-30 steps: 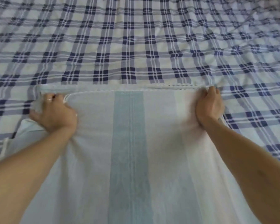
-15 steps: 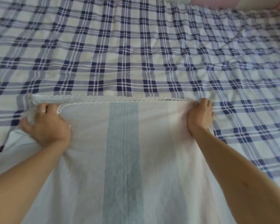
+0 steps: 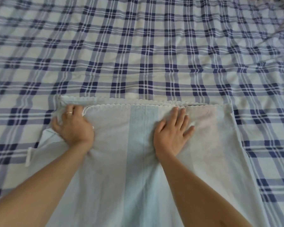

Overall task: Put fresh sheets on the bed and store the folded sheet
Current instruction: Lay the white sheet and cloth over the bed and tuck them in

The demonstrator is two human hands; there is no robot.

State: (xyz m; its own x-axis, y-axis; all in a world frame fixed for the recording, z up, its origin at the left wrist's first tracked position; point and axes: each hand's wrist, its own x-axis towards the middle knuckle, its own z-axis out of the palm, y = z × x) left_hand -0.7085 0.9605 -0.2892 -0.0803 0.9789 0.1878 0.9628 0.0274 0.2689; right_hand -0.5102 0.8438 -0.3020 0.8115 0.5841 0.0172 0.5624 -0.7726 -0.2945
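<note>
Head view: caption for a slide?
Left hand grips pale striped sheet, right hand flat on it, over plaid bedsheet.

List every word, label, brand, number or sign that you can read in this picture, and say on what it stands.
None: no word, number, brand or sign can be read.
plaid bed sheet: only blue checks, no print.
pale striped sheet: only stripes and a scalloped hem; the small white tab at its left edge is too blurred to show any text.

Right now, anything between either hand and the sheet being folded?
Nothing visible. The left hand grips the pale striped sheet at its left corner; the right hand presses flat on it near its far edge. It lies on the plaid bedsheet.
</note>
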